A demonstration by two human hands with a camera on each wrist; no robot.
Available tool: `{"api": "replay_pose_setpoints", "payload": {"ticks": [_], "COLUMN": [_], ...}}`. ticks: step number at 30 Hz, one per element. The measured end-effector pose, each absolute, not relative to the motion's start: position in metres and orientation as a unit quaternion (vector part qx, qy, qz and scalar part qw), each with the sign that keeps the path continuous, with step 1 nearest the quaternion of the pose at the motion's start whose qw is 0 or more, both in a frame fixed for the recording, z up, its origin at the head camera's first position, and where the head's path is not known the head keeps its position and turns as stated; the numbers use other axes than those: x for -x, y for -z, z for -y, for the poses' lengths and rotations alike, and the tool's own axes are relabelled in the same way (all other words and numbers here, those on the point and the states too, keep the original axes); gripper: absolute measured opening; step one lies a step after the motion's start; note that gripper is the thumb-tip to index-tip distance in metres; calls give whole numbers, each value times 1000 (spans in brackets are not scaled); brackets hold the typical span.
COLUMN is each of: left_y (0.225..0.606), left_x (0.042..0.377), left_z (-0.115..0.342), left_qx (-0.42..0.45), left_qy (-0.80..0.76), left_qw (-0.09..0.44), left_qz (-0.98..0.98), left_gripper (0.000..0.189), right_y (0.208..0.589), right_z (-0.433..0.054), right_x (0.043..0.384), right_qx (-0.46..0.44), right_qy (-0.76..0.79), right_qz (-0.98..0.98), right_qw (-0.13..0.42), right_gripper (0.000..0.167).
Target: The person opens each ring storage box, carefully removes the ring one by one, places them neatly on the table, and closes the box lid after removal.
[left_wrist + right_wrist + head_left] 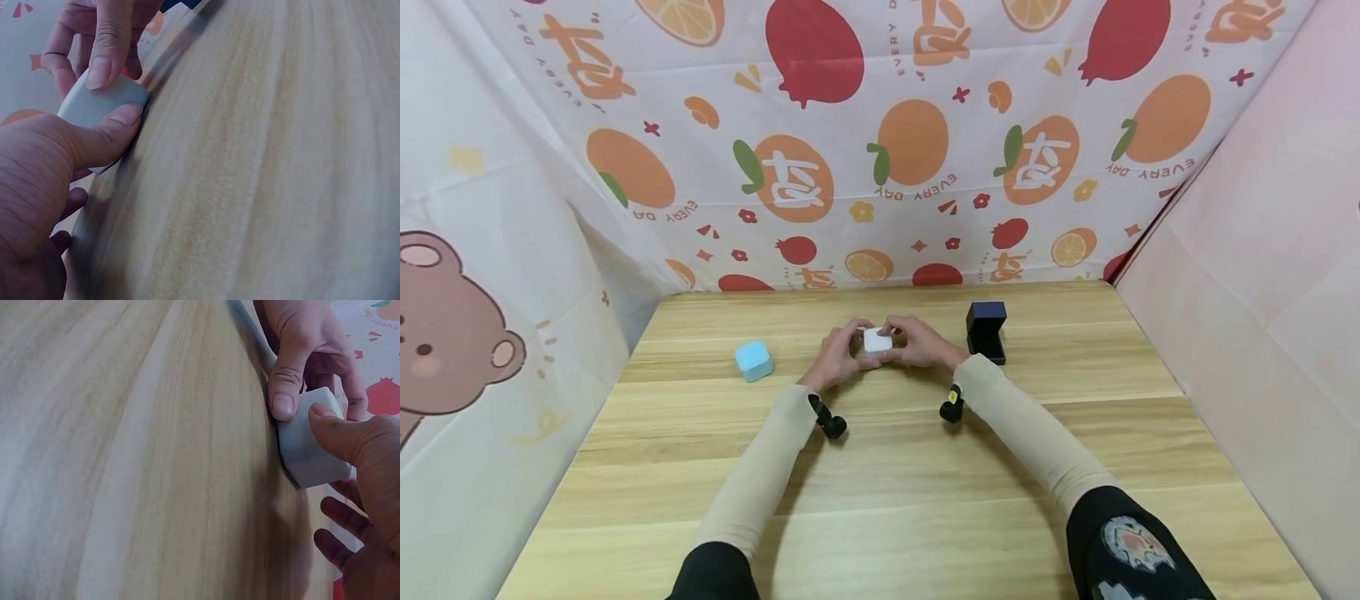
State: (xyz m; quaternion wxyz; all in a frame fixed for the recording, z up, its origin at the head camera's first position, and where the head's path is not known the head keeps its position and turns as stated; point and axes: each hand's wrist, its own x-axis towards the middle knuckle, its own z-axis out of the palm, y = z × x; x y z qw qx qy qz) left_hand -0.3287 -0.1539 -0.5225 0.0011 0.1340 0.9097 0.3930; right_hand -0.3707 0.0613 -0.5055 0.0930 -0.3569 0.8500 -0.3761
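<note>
A small white box (877, 340) with rounded corners sits between both hands near the back middle of the table. My left hand (837, 358) pinches it from the left, its thumb (119, 125) pressed on the near face. From the other side my right hand (919, 343) grips the same box, thumb on the near face and fingers behind. In the right wrist view the white box (309, 447) is right at the wood surface, and the lower fingers of the right hand hang loosely away from it. The far side of the box is hidden.
A light-blue rounded box (754, 361) stands left of the hands. To the right, a dark navy hinged box (987, 312), like a ring box, stands with its lid up. A fruit-print cloth (880, 225) hangs behind the wooden table (880, 500), with pale cloths at both sides.
</note>
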Motion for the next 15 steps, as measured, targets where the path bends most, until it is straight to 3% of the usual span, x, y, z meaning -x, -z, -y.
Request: {"api": "replay_pose_setpoints", "payload": {"ticks": [15], "left_y": [521], "left_x": [327], "left_z": [153], "left_qx": [-135], "left_qy": [-391], "left_qw": [8], "left_qz": [-910], "left_gripper": [64], "right_y": [502], "right_z": [-62], "right_x": [371], "right_qx": [375], "right_qy": [359], "right_qz": [-849], "right_qw": [101], "right_gripper": [28]}}
